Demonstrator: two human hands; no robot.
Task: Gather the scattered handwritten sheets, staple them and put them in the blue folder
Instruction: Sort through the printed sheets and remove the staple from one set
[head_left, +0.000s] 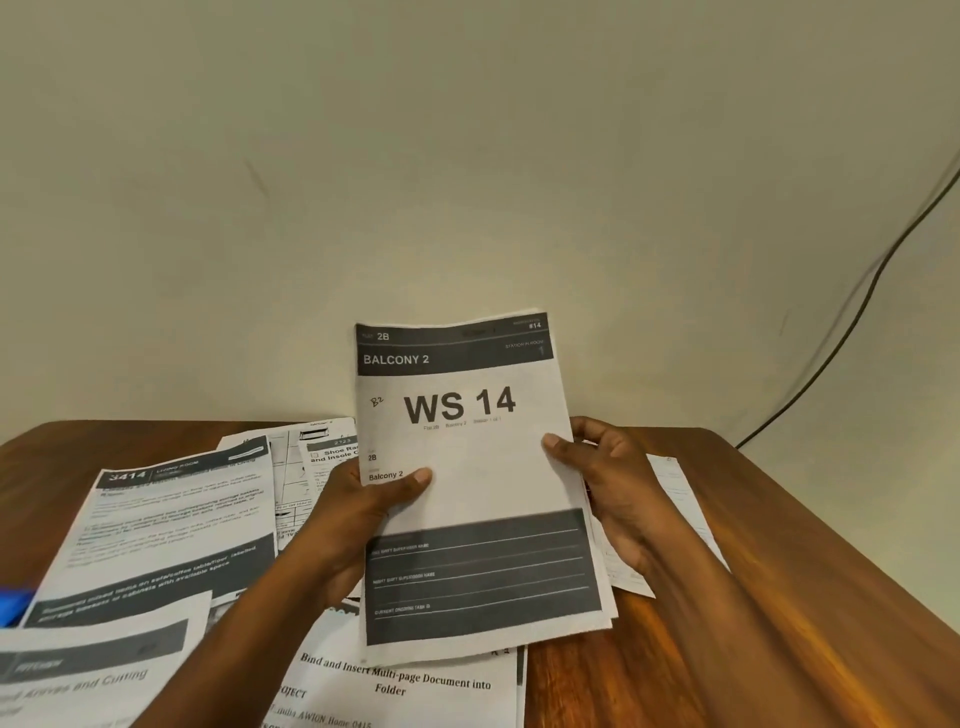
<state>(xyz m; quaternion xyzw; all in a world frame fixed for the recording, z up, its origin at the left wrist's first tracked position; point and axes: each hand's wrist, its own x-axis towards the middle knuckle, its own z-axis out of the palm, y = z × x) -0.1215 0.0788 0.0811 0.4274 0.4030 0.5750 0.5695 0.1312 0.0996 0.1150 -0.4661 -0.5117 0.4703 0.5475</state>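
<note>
wooden table (scattered sheets)

A stack of sheets stands nearly upright above the counter, held at its left and right edges; the front page reads "WS 14" and "BALCONY 2" between dark bands, with a small handwritten "B2". More printed sheets lie flat and overlapping on the counter: one headed "3414" at left, another titled "Bind and Insert Multi-page Document into Folder" nearest the camera. A blue corner shows at the far left edge.
</note>
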